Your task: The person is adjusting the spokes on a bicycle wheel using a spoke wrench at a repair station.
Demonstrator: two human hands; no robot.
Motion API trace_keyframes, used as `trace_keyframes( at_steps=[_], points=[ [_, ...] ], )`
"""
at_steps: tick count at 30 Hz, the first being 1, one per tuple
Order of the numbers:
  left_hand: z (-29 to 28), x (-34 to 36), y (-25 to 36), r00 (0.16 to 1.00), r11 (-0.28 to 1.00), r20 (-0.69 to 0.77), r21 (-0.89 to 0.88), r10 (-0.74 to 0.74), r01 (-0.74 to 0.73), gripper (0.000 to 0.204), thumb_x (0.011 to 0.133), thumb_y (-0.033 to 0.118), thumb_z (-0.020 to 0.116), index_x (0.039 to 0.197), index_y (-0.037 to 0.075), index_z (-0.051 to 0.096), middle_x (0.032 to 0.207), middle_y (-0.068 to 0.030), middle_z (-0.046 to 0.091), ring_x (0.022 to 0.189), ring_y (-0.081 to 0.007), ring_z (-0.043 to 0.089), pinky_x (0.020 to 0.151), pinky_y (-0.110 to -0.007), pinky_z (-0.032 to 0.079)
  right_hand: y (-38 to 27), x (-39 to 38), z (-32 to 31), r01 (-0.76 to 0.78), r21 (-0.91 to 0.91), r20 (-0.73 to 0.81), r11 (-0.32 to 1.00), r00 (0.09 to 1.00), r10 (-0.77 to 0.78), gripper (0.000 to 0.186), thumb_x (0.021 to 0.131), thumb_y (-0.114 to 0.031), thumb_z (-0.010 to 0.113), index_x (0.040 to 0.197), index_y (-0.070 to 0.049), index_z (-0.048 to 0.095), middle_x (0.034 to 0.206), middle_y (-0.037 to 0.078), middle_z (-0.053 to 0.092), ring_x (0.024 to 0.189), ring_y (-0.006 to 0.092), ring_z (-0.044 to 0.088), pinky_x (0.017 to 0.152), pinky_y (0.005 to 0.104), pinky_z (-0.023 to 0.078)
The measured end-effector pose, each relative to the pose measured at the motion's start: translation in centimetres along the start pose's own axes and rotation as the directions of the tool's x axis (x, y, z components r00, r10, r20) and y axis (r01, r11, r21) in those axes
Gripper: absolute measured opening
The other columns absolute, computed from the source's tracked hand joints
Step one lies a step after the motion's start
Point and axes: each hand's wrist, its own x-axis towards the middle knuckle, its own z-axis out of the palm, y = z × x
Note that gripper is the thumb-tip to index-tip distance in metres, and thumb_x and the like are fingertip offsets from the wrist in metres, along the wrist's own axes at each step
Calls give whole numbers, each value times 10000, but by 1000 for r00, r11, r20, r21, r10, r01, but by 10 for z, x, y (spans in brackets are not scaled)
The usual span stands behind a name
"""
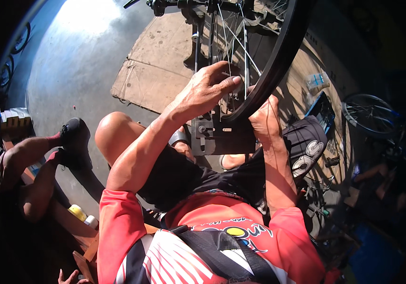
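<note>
Between the knees (110, 135), a dark plate (226, 146), partly in the way of the lap. Just past it, left hand (207, 87) among the spokes (246, 61), grip narrow; cannot tell if holding one. Right hand (265, 118) beside the rim (273, 81), fingers mostly hidden; cannot tell its grip. Underneath, cardboard (151, 66) on grey floor (70, 71); past its left edge, a co-worker's shoe (76, 137); past its right, another wheel (353, 112). Over its middle, the main wheel (294, 40): black-rimmed, silver-spoked.

Wheel rim (288, 52): smooth, matt. Spokes (246, 52): shiny metal. Slotted plate (229, 145): dull metal. Cardboard (151, 61): matt paper, creased. Floor (70, 71): smooth, glossy.
</note>
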Motion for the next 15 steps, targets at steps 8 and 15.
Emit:
trace_keyframes(
  at_steps=[8, 15],
  points=[
    [-2, -4, 7, 999, 992, -4, -120, 34, -35, 548, 992, 407, 628, 1225, -85, 564, 1050, -175, 681, 982, -199, 654, 873, -337, 520, 5, -3, 7, -76, 174, 13, 982, 997, 75, 205, 787, 23, 764, 952, 9, 643, 784, 39, 676, 731, 106, 656, 654, 251, 544],
    [0, -8, 8, 1000, 993, -24, -117, 4, -6, 547, 999, 426, 618, 1253, -56, 566, 1085, -142, 667, 993, -188, 652, 905, -325, 512, -7, -1, 8, -95, 26, 41, 995, 995, 94, 262, 758, 83, 714, 1010, 9, 692, 906, 75, 743, 816, 107, 700, 698, 250, 577]
  ],
)
